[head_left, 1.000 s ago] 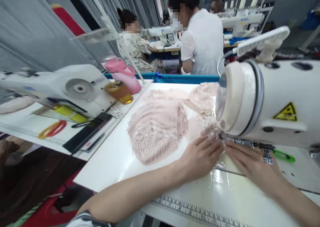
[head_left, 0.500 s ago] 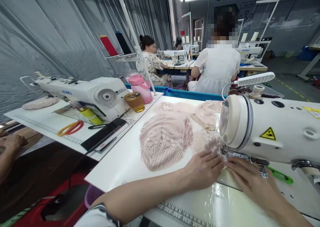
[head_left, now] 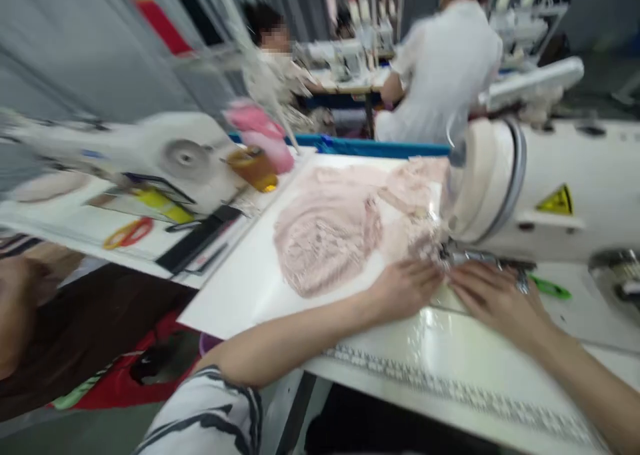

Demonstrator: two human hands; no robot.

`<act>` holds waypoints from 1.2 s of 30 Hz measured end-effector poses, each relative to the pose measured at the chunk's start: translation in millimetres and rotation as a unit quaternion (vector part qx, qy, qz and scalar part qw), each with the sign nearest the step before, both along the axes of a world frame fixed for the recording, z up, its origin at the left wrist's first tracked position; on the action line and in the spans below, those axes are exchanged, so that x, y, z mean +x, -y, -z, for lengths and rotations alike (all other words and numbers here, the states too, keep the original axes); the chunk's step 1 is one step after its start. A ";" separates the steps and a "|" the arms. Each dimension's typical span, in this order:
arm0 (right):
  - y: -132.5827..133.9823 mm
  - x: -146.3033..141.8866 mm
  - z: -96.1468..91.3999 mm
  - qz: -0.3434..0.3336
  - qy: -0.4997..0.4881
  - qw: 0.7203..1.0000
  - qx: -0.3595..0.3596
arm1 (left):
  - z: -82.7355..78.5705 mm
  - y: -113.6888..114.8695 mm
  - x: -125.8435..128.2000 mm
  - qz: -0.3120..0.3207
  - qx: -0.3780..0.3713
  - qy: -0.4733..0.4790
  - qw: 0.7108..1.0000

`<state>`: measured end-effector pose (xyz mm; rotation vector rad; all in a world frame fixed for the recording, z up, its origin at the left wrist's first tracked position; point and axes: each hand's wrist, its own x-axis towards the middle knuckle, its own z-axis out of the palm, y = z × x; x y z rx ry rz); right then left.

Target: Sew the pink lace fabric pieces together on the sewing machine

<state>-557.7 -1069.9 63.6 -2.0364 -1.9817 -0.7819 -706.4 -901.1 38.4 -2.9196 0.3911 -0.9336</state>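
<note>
A piece of pale pink lace fabric [head_left: 424, 247] lies under the needle area of a white sewing machine [head_left: 543, 188]. My left hand [head_left: 407, 288] is palm down at its near edge, fingers together and closed on the fabric. From the other side, the fingertips of my right hand [head_left: 493, 301] meet the same edge close to the presser foot, also closed on it. A ring-like metal piece shows on a right finger. Motion blur and the machine head hide the exact hold. More pink lace fabric [head_left: 325, 241] lies gathered to the left.
A second sewing machine [head_left: 170, 155] stands on the left, with scissors [head_left: 127, 233], a black case [head_left: 200, 238], an amber cup [head_left: 254, 168] and a pink bottle [head_left: 265, 135] nearby. A green tool [head_left: 550, 287] lies right. Another person's hand [head_left: 17, 308] is far left; two people sit ahead.
My view has tilted down and blurred, so the table and machines appear higher. Both hands stay at the fabric by the presser foot, with little visible shift relative to it.
</note>
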 end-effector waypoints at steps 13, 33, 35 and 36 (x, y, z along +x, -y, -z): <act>4.0 5.6 -1.0 0.022 -0.031 0.998 -0.046 | -6.8 -2.5 1.2 0.022 -0.010 -0.026 0.999; 6.8 6.3 0.9 -0.013 -0.107 0.987 -0.116 | -7.4 -4.5 5.7 -0.005 -0.067 -0.064 0.996; 6.6 5.4 2.0 -0.014 -0.109 0.988 -0.109 | -7.9 -4.2 5.9 -0.006 -0.072 -0.065 0.995; 6.4 4.8 2.3 -0.016 -0.110 0.988 -0.106 | -8.0 -4.1 5.9 -0.007 -0.074 -0.065 0.995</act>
